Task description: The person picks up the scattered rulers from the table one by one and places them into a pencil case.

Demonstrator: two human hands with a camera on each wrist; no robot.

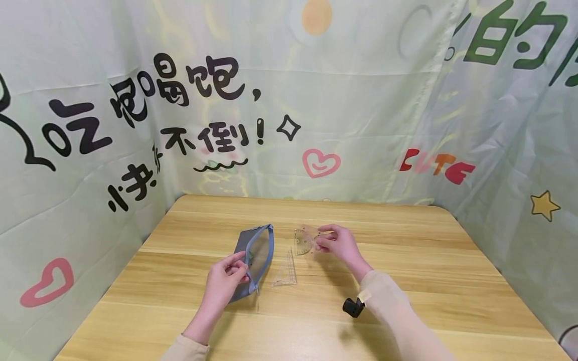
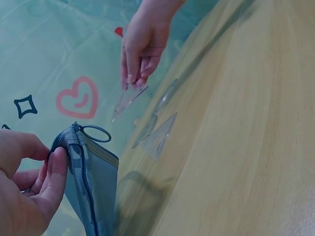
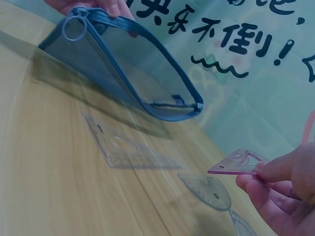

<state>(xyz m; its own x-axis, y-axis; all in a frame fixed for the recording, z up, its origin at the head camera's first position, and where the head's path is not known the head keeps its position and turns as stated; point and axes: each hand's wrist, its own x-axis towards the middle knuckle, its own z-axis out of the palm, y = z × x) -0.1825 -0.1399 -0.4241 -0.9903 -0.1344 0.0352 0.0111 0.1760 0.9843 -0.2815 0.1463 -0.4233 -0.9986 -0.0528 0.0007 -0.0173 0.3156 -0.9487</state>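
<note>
From where I stand, the blue pouch (image 1: 261, 253) gapes above the worktop (image 1: 158, 291), its mouth tilted toward the right side; whether its base rests there I can't be sure. The left hand (image 1: 226, 278) pinches the near rim of the pouch between thumb and fingers. Well apart from the pouch, to its right, the right hand (image 1: 337, 244) grasps a pink-edged set square (image 3: 236, 164) by one end, clear of the wood. Between that hand and the pouch lie a clear set square (image 1: 287, 273), just beside the pouch's mouth, and a protractor (image 1: 301, 242), a bit farther from it. Another clear piece peeks out beside the protractor, too little of it showing to name.

To my eye, the left hand does well to keep that rim drawn aside so the pouch can't fold shut. The thin piece is best pinched by its edge, flat faces lined up with the slot, corners clear of the zip, and the fingers kept off the loose pieces beside the pouch.
</note>
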